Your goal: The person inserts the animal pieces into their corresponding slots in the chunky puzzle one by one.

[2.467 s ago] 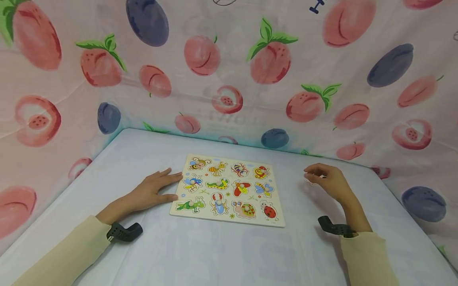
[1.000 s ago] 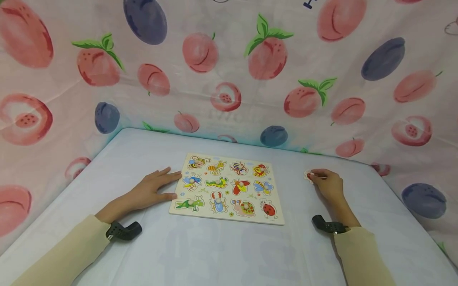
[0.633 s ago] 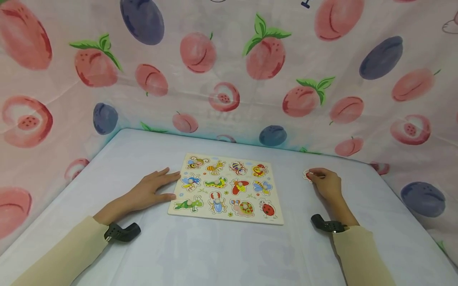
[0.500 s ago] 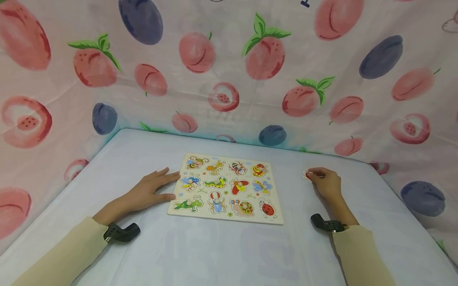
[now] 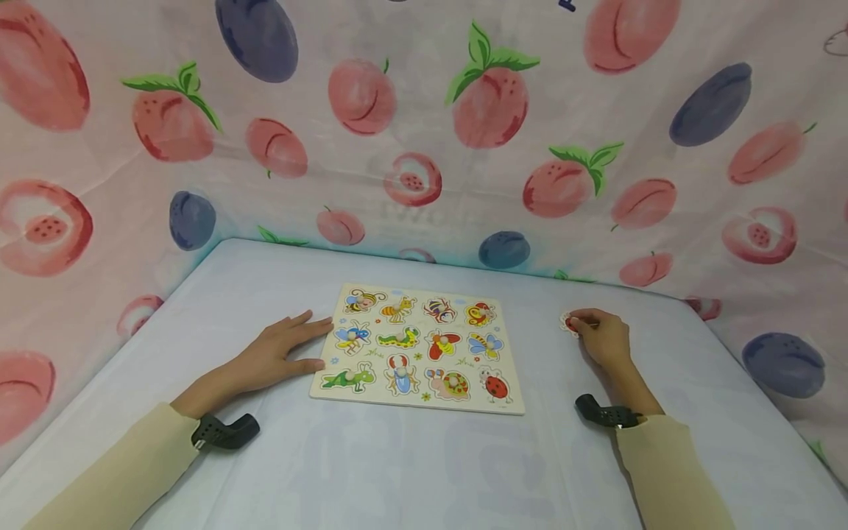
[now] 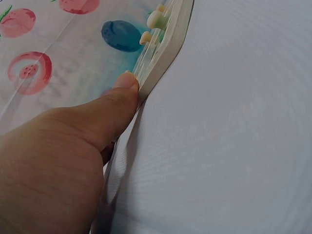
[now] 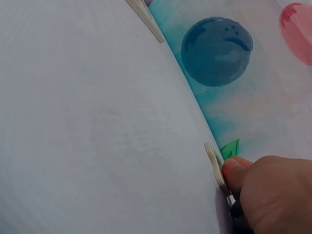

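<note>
A wooden knob puzzle board (image 5: pixel 417 405) with printed insects lies on the table. Most of its pieces, each with a small knob, sit in their places; at the near right corner a ladybug picture (image 5: pixel 495 386) shows no clear knob. My left hand (image 5: pixel 271 357) lies flat with fingers spread, thumb and fingertips touching the board's left edge. Right of the board, my right hand (image 5: pixel 604 340) pinches a small red and white ladybug puzzle piece (image 5: pixel 567 323) between thumb and fingers. In the right wrist view this puzzle piece (image 7: pixel 214 163) appears edge-on, low over the tablecloth.
A white cloth covers the table (image 5: pixel 397 471). Fruit-patterned fabric (image 5: pixel 424 110) rises behind it and along both sides. Each wrist wears a black camera mount, one on the left (image 5: pixel 228 430) and one on the right (image 5: pixel 606 412).
My right hand has lowered and shifted slightly left and nearer since 2.5 s ago, and the piece's red face now shows. Lately it has barely moved. My left hand stays by the board.
</note>
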Motion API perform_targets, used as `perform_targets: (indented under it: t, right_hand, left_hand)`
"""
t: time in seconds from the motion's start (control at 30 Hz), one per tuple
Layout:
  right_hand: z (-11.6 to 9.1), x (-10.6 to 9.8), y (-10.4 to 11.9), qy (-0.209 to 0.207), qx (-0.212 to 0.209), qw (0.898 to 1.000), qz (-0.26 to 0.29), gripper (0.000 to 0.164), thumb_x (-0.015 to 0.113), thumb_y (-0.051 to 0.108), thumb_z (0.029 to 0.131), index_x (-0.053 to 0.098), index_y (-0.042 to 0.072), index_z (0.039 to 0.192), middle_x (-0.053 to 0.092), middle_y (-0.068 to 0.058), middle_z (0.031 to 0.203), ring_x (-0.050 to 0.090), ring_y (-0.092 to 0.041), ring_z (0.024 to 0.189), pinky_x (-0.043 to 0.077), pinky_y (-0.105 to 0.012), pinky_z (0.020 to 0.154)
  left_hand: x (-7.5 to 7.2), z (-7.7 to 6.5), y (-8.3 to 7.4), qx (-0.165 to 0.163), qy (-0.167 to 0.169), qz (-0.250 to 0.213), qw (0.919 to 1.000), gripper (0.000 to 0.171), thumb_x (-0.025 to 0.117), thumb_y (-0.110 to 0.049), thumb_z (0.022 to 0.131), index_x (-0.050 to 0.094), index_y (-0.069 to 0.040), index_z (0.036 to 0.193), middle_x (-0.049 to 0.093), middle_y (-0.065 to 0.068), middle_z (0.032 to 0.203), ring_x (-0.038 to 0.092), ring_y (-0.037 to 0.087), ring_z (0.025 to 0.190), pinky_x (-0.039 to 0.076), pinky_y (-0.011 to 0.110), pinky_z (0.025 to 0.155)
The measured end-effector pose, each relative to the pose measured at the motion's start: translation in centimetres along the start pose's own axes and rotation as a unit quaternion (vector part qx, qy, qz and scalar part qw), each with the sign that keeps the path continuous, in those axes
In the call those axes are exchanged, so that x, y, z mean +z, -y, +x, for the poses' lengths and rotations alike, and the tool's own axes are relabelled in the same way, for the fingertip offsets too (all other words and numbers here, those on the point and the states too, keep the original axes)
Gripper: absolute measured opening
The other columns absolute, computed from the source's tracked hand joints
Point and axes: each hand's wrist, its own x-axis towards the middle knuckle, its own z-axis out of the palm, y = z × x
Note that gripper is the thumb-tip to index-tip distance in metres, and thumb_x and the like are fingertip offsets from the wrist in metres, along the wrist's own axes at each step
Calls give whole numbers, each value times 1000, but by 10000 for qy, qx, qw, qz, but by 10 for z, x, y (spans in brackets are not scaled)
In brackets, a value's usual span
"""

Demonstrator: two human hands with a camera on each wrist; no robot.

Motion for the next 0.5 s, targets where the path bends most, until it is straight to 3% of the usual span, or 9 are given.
perform_targets:
  t: [0.13, 0.5]
  right_hand:
    - [-1, 0, 1, 52, -34, 10000, -1, 23, 59, 16, 96, 68, -1, 108, 67, -19, 95, 58, -31, 85, 41, -38, 69]
    - [1, 1, 1, 150, 121, 9998, 31, 27, 55, 20, 99, 66, 1, 114, 65, -21, 104, 56, -33, 92, 43, -43, 77]
  left_hand:
    - [0, 0, 1, 6, 3, -3, 10000, 73, 65, -49, 87, 42, -12, 146, 37, 4, 151, 16, 37, 142, 10, 62, 109]
    - [0, 0, 1, 23, -11, 21, 10000, 73, 65, -49, 87, 42, -12, 146, 37, 4, 151, 16, 37, 142, 10, 62, 109]
